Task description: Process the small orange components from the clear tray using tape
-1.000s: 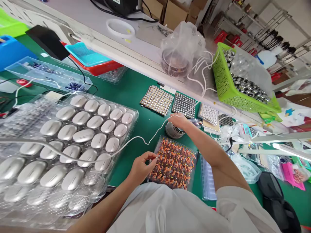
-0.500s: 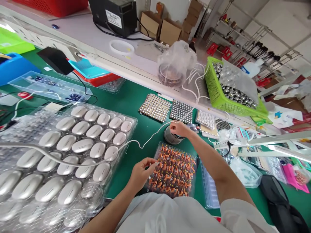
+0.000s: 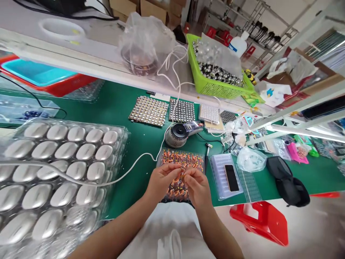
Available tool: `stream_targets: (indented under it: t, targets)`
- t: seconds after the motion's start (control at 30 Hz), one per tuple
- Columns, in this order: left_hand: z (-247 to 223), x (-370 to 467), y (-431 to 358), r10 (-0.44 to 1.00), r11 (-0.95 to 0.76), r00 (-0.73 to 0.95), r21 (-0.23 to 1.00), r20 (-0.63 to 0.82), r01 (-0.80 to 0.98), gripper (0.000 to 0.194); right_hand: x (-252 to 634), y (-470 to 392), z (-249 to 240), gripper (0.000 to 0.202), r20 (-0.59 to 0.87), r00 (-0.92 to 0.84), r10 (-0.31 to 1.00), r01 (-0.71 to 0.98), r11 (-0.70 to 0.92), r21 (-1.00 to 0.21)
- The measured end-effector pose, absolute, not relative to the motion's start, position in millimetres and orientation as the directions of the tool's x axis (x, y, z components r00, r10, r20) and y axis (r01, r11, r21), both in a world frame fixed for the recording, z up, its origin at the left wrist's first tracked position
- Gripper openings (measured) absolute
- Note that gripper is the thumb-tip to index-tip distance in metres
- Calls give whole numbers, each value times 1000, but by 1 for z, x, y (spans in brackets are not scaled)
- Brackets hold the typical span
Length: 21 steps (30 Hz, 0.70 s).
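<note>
Over a clear tray of small orange parts (image 3: 175, 189), my left hand (image 3: 162, 181) and my right hand (image 3: 198, 184) are close together, fingertips almost meeting. Both pinch with thumb and forefinger. Whatever sits between the fingertips is too small to make out; it may blend with the orange parts behind. Just beyond the tray stands a round grey device with a black top (image 3: 176, 136), its handle-like arm pointing right. My forearms and hands cover part of the tray's near side.
Large trays of silver-white oval cases (image 3: 68, 153) fill the left. A white cable (image 3: 134, 166) crosses the bench. Behind lie boards of small round parts (image 3: 149, 110). A phone (image 3: 231, 178) rests on plastic trays at right. A green basket (image 3: 215, 88) stands on the shelf above.
My right hand has left the top of the round grey device and come down beside my left hand above the tray. The view has swung to the right.
</note>
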<state>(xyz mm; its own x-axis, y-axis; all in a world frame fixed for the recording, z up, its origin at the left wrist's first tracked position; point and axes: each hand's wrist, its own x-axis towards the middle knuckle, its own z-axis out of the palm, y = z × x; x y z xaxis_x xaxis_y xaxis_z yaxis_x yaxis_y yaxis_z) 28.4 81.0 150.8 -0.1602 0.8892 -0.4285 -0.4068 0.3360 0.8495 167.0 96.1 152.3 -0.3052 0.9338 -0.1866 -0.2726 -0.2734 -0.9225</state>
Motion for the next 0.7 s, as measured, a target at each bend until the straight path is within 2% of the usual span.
stream_targets:
  t: [0.17,0.33,0.47,0.7]
  targets:
    - [161,42,70,918,313,-121,878,-377,-361,19,186,75,147,8,-180,-307,935,-224,-255,-941]
    - [164,43,60,912,305,-169,894,-373,-329,19,187,79,149,13,-267,-203,942,-282,-317,-905]
    - [165,43,55,895,310,-209,886,-394,-345,17,180,79,152,11,-257,-221,941,-308,-317,-897]
    - [158,38,49,901,286,-251,919,-355,-272,16,172,80,151,9,-222,-264,938,-157,-269,-950]
